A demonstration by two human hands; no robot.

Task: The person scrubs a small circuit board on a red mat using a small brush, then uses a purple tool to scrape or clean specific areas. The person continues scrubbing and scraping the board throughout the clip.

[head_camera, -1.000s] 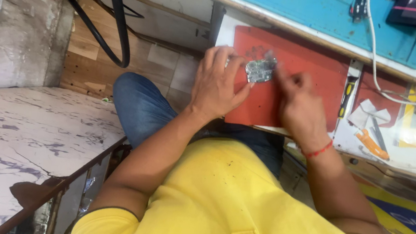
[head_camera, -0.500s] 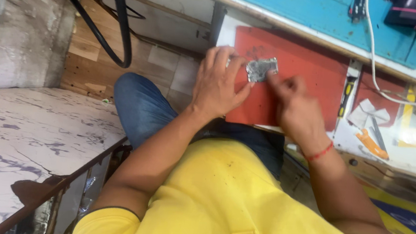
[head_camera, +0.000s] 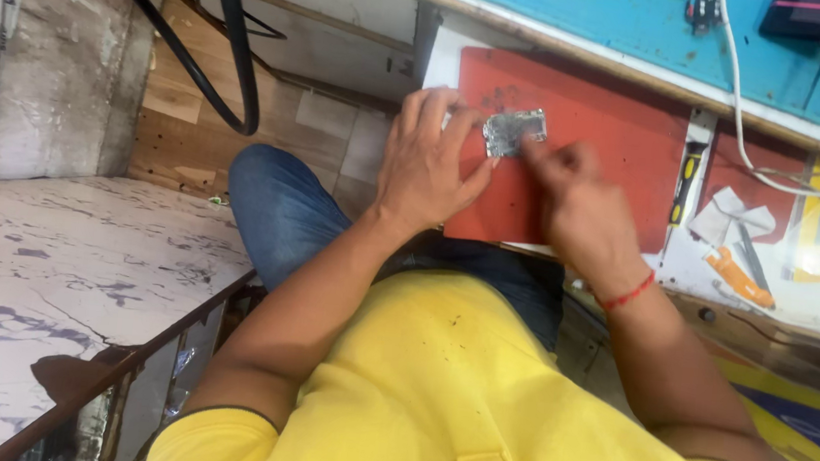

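Two hands on one small part: left hand point(head_camera: 431, 163) pinches the circuit board point(head_camera: 514, 132) by its 9 o'clock edge, fingers curled shut on it, thumb underneath as far as I can tell. Right hand point(head_camera: 571, 200) comes in from 4 o'clock, fingertips pressed on the board's lower right corner; whether that grip is closed around a tool or just bare fingertips, cannot tell, too blurred

Board sits just above or on the red mat point(head_camera: 597, 128), toward its 10 o'clock corner, close to the near edge of the tabletop point(head_camera: 722, 278)

Risks, as I judge them:
- board is thin, rigid, held at one edge only; pressure from the right hand could lever it out of the pinch, and it could drop past the mat edge onto the jeans-clad lap point(head_camera: 283, 214) or the floor
- bare skin on shiny metal shields and exposed parts: static or grease on contacts
- flexing a thin board between two grips could crack solder joints

Materials:
- board: small rectangle, silvery shield cans, glinting, bumpy
- mat: flat, matte red, rubbery look, scuffed dark near the board
- blue mat point(head_camera: 626, 22) at 12 o'clock, same matte look, stained
- white cable point(head_camera: 737, 111) at 1 o'clock, smooth, loose curve, could snag a sleeve-free wrist
- orange-handled tool point(head_camera: 740, 277) at 3 o'clock, glossy plastic, well apart from both hands
- red thread band point(head_camera: 628, 297) on right wrist, soft
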